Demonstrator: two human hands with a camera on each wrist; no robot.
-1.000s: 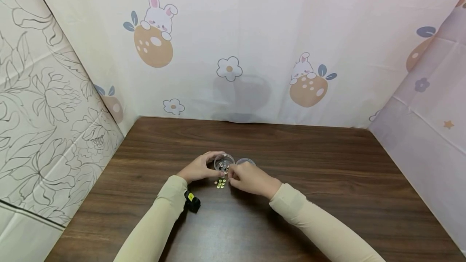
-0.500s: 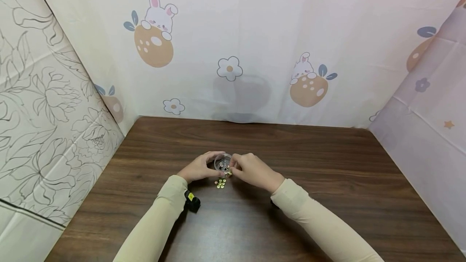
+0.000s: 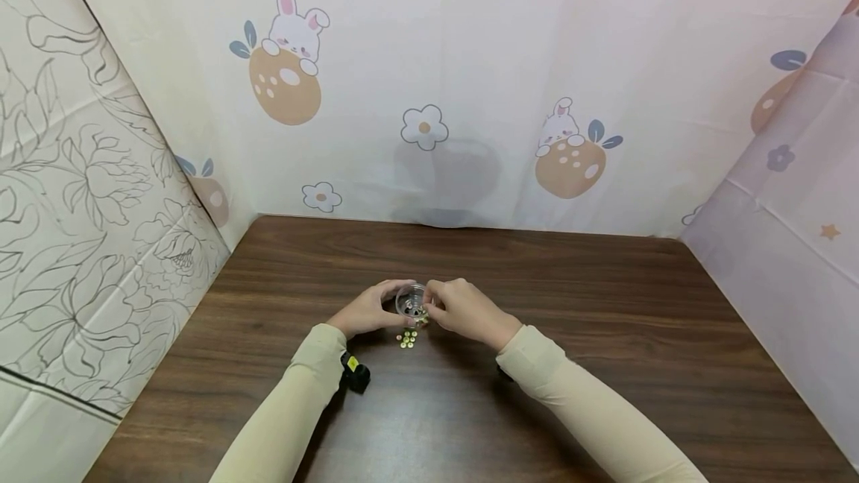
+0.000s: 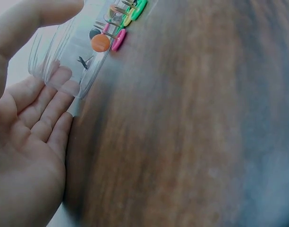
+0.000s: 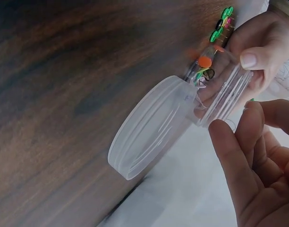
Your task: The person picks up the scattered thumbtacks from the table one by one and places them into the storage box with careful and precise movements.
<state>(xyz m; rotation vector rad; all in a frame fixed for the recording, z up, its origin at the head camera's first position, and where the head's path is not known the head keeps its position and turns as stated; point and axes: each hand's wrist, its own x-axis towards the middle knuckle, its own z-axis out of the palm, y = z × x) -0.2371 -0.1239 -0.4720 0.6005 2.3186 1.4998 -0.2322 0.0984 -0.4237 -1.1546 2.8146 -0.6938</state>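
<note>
cupping the clear jar (image 3: 411, 300) with the left hand (image 3: 365, 310), thumb to the near side and fingers round the far side, parted only by the jar's own width. standing upright within that grip on the dark wood table (image 3: 604, 304), mouth up and uncovered. pinching thumb to forefinger with the right hand (image 3: 470, 313), just right of the jar's mouth; at those fingertips, a speck of green (image 5: 252, 100), too hidden to name. looks see-through and glossy, ridged round the mouth, with a few thumbtacks (image 5: 204, 62) low inside the jar, orange, black and green. on the near side of the jar, a cluster of loose tacks (image 3: 406, 339), pins up, some green, some pink. right of the jar, a frosted, translucent lid (image 5: 117, 156); cannot tell if touching.
</note>
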